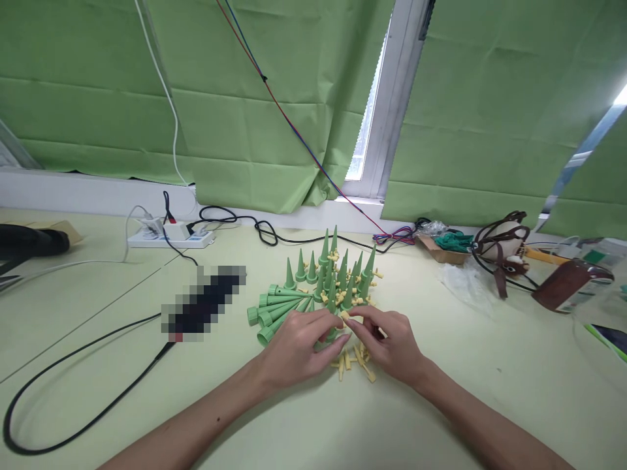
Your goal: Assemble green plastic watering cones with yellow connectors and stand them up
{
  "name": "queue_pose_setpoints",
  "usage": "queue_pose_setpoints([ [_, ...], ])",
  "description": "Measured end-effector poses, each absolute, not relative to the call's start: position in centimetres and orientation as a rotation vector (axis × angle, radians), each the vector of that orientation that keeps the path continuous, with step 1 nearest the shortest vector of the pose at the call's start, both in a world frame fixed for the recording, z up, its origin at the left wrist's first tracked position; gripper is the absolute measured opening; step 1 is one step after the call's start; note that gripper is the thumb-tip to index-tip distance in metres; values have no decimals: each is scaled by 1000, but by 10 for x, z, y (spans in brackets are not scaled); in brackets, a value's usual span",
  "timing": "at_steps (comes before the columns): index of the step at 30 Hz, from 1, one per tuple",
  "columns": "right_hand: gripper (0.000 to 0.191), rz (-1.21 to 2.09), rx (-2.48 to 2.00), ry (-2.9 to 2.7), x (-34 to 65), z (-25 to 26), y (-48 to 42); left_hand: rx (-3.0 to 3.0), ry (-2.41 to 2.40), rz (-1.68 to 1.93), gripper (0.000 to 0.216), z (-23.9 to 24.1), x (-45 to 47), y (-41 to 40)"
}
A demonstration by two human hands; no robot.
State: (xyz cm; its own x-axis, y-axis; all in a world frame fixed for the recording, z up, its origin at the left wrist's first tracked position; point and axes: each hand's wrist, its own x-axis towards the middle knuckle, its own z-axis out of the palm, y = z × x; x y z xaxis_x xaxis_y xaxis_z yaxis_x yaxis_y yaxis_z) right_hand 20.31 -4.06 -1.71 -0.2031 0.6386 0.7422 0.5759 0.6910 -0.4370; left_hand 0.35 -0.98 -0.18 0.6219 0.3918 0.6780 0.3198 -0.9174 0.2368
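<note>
Partly covering the lying green cones (275, 316) with the left hand (304, 343); crowding the upright green cones (343, 271) just beyond too closely for separating one from another. Masking a dark object (203, 305) at left with coarse blocks, leaving it unidentifiable; cutting off both forearms (210, 408) at the lower edge. Pinching a small yellow piece (345, 316), partly concealed by fingertips, between thumb and forefinger of the right hand (386, 339). Curling the left hand's fingers near that piece, thumb spread apart; not clearly showing any grip there. Displaying loose yellow pieces (347, 360) on the table (313, 424) between the hands.
</note>
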Motion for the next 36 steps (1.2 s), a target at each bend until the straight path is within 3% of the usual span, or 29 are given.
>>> queue_pose_setpoints([
  [12, 10, 269, -921, -1862, 201, -16, -44, 2757, 635, 1134, 5, -1, 3, -10],
  [36, 17, 378, -933, -1866, 198, -14, -48, 2707, 626, 1072, 6, 5, 3, -13],
])
